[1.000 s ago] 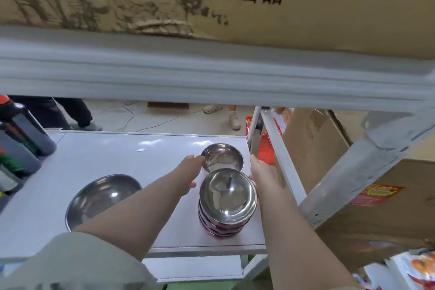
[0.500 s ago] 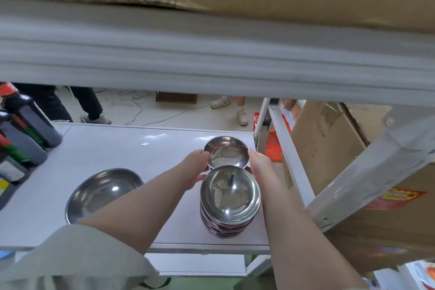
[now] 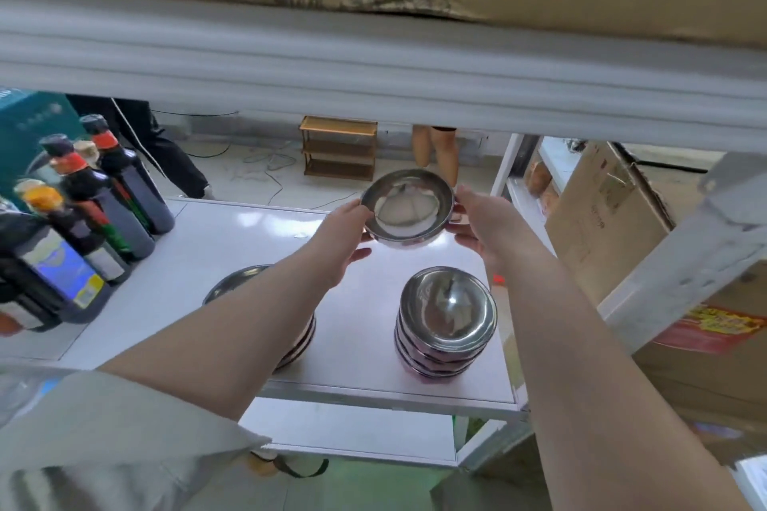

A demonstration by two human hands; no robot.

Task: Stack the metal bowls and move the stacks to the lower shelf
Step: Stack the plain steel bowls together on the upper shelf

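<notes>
A small metal bowl (image 3: 409, 207) is held above the white shelf (image 3: 232, 257), tilted toward me. My left hand (image 3: 342, 234) grips its left rim and my right hand (image 3: 483, 220) its right rim. Below it, near the shelf's front right, stands a stack of several metal bowls (image 3: 446, 324). A second stack of wider bowls (image 3: 236, 284) sits left of it, mostly hidden behind my left forearm. A lower shelf (image 3: 352, 434) shows beneath the front edge.
Dark bottles (image 3: 103, 212) crowd the shelf's left side. The upper shelf beam (image 3: 373, 66) with a cardboard box hangs close overhead. A slanted metal post (image 3: 685, 261) and cardboard boxes (image 3: 602, 212) stand at the right. A person's legs stand behind on the floor.
Both hands closed on the small bowl at the back of the shelf and lifted it off the surface. The camera moved back, showing more of the bottles and floor.
</notes>
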